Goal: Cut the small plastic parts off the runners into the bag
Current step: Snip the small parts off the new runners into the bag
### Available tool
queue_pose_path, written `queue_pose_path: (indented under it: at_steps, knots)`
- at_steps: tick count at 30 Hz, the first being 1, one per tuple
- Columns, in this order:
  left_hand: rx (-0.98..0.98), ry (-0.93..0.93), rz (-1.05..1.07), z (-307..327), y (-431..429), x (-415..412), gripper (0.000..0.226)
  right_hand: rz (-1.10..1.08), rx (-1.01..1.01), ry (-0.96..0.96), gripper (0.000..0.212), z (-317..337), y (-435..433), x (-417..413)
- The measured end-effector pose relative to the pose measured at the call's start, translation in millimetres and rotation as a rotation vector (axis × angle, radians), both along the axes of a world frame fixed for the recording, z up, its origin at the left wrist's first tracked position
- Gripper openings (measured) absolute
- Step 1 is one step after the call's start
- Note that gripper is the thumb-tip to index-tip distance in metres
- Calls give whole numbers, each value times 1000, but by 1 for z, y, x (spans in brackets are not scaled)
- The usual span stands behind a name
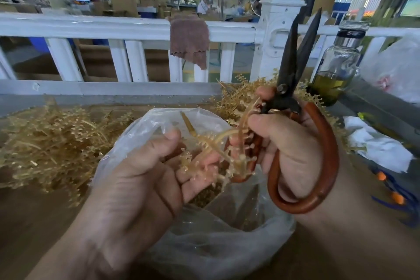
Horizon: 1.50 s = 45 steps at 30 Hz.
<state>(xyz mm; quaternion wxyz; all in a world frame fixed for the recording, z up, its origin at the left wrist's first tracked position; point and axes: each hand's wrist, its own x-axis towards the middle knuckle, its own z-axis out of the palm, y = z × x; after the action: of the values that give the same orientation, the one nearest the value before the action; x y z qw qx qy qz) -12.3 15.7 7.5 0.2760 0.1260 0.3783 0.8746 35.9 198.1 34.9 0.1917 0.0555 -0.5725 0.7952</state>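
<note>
Here, left hand holds one runner, right hand grips one scissors.

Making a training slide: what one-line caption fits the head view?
Over the plastic bag, the left hand holds a tan runner while the right hand grips scissors, blades up.

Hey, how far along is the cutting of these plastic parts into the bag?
Done: some small parts already lie in the bag. In hand: the left hand holds a runner over it; the right hand grips the scissors, blades up. Left: heaps of runners on the table; trimmed or not, I cannot tell.
</note>
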Motion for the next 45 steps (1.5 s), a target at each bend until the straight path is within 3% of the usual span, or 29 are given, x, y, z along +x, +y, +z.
queue_pose_path:
  at_steps: [2, 3, 5, 8, 11, 14, 18, 21, 23, 27, 31, 37, 40, 42, 45]
  knots:
    - [-118, 2, 28, -1, 1, 2, 80, 15, -62, -13, 33, 2, 0, -3]
    - [-222, 67, 84, -1, 1, 4, 74, 25, -62, -20, 33, 4, 1, -3]
    - [-514, 278, 296, 2, -1, 10, 60, 64, -7, -40, 32, 5, 4, -1]
    - [-897, 634, 612, 8, -9, 14, 76, 135, 53, -78, 37, 2, 7, 3]
    - [-1022, 951, 664, 11, -8, 19, 64, 131, 183, -110, 45, 0, 6, 7]
    - [-950, 1084, 465, 10, 0, 29, 38, 30, 510, -83, 42, -3, 4, 13]
    - [-879, 826, 255, 15, 0, 29, 25, -74, 590, -50, 44, -7, -2, 15]
    - [-839, 729, 176, 11, 0, 26, 33, -163, 625, -17, 47, -14, -6, 13]
    - [-754, 679, 186, 8, 2, 25, 26, -193, 655, 11, 47, -15, -6, 14]
    - [-531, 514, 263, 8, 0, 22, 15, -25, 520, 5, 49, -13, -7, 20]
    - [-523, 484, 356, 9, -2, 20, 31, 11, 496, 3, 41, -14, -6, 22]
    - [-492, 419, 239, 12, 4, 24, 20, -19, 526, 20, 37, -14, -6, 24]
    - [-536, 372, 135, 17, 0, 24, 31, -69, 569, 52, 37, -14, -5, 24]
    - [-482, 343, 72, 21, 1, 24, 13, -60, 519, 71, 36, -15, -5, 24]
    - [-426, 272, 72, 19, 0, 24, 15, -14, 463, 65, 37, -17, -6, 23]
